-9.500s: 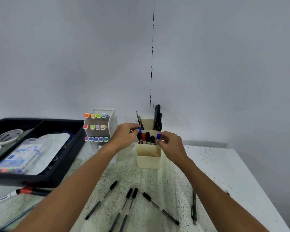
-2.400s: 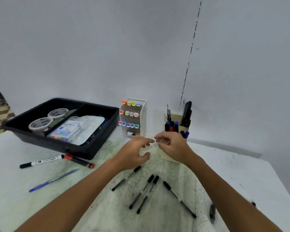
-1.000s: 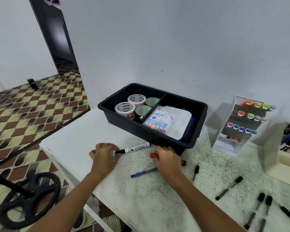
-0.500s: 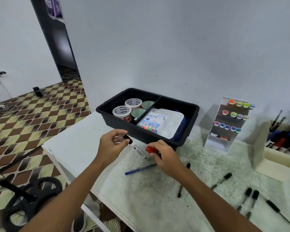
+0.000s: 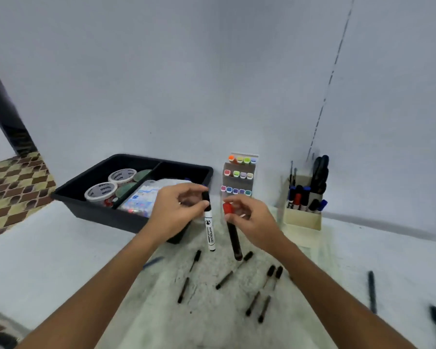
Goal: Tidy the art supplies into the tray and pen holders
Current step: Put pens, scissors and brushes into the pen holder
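Now both hands hang in mid-air above the table (image 5: 61,248): the left hand (image 5: 173,212) pinches a white whiteboard marker (image 5: 210,229) by its black cap, the right hand (image 5: 252,219) pinches a dark marker (image 5: 234,239) by its red cap. Judged as the carry step; next both need moving right and lowering upright into the cream pen holder (image 5: 302,217), already crowded.
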`<state>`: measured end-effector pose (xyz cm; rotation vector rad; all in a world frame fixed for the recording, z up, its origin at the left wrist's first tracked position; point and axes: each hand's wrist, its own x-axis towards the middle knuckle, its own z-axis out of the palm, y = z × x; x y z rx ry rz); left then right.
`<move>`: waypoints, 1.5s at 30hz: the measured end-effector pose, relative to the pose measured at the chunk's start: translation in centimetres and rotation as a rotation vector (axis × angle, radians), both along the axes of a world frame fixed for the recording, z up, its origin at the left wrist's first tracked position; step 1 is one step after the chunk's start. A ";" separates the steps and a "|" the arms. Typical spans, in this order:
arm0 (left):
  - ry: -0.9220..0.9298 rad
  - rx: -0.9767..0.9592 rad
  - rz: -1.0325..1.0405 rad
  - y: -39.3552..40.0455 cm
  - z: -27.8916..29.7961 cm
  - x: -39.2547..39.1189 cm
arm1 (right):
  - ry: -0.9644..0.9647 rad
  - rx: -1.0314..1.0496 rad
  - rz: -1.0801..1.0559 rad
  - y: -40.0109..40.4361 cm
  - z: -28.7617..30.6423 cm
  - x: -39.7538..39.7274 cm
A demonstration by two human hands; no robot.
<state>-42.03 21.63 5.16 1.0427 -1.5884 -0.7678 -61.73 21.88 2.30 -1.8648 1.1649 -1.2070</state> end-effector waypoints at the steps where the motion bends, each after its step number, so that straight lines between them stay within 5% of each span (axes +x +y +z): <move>1: 0.000 -0.018 -0.034 -0.3 0.6 -1.6 | -0.015 -0.004 -0.029 0.1 0.8 -1.5; 14: 0.114 -0.284 -0.186 -3.8 8.0 -21.0 | -0.177 -0.393 -0.542 0.6 8.3 -17.4; 30: -0.191 -0.050 -0.134 -9.3 0.0 -25.0 | 0.026 -0.175 -0.475 -4.0 0.4 -20.5; 45: -0.673 -0.284 -0.076 -8.9 -1.9 -25.3 | 0.191 -0.080 -0.541 -5.0 -1.5 -20.7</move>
